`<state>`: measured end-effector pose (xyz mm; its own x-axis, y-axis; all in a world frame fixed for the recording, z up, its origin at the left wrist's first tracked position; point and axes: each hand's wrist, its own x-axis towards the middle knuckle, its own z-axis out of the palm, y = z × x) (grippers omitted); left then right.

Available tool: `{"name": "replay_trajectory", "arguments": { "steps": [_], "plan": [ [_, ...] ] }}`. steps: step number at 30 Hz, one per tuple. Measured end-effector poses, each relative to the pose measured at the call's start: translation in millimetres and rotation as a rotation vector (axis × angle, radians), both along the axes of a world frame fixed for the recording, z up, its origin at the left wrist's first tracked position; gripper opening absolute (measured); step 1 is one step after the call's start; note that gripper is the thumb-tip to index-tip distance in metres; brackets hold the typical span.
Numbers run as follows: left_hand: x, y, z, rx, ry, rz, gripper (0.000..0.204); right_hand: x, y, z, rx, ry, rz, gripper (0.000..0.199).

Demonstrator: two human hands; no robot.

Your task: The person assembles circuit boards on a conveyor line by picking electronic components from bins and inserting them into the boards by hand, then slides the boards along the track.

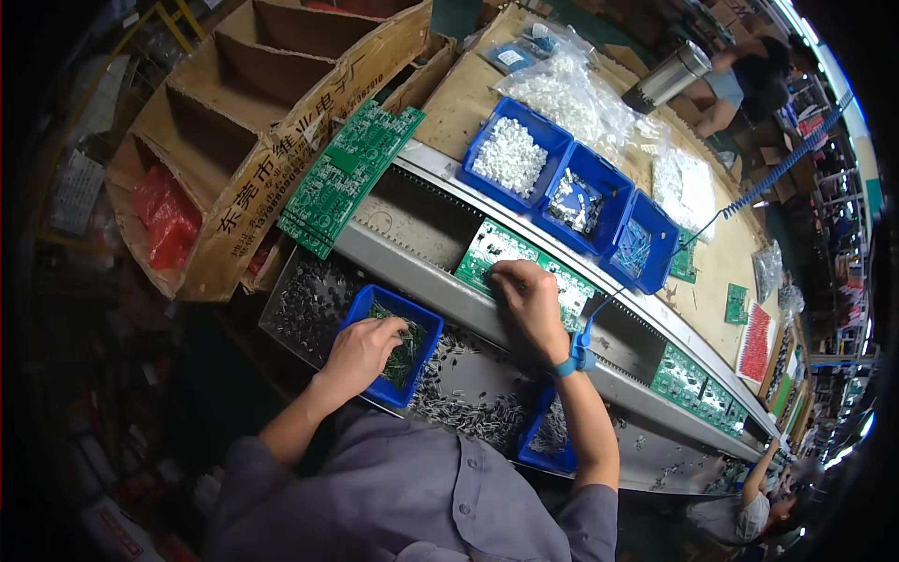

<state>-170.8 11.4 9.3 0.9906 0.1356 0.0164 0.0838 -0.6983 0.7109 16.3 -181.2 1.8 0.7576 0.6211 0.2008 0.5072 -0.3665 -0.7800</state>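
Observation:
My left hand reaches into a small blue bin of thin, greenish wire-leaded parts. Its thumb and fingertips are pressed together; anything between them is too small to name. Over a green circuit board in the conveyor rails, my right hand is bent down with its fingers pinched at the board's surface. The hand hides part of the board and whatever those fingertips hold. A blue wrist strap with a cord is around my right wrist.
Beyond the rail stand blue bins of white connectors, mixed parts and blue parts. Stacked green boards lean by a divided cardboard box at left. Loose parts litter the near tray. Other people work at right.

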Motion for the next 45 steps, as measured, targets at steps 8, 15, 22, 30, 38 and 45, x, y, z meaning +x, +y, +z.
{"name": "replay_trajectory", "arguments": {
  "steps": [8, 15, 22, 30, 38, 45],
  "plan": [
    [7, 5, 8, -0.049, -0.074, -0.064, 0.009, 1, -2, 4, -0.039, -0.045, 0.061, 0.008],
    [38, 14, 27, -0.229, -0.165, -0.131, 0.009, 3, -3, 1, -0.037, -0.046, 0.09, 0.009],
    [97, 15, 31, -0.184, -0.209, -0.155, 0.017, 4, -3, 4, -0.041, -0.044, 0.099, 0.01],
    [137, -4, -6, -0.366, -0.153, -0.141, 0.015, 2, -2, 3, -0.039, -0.029, 0.087, 0.011],
    [141, -7, -14, -0.4, -0.094, -0.151, 0.01, 1, 0, -2, -0.089, -0.073, 0.095, 0.01],
    [140, -8, -23, -0.302, -0.18, -0.202, 0.008, -9, -19, 25, -0.059, -0.117, 0.031, 0.016]
  ]
}}
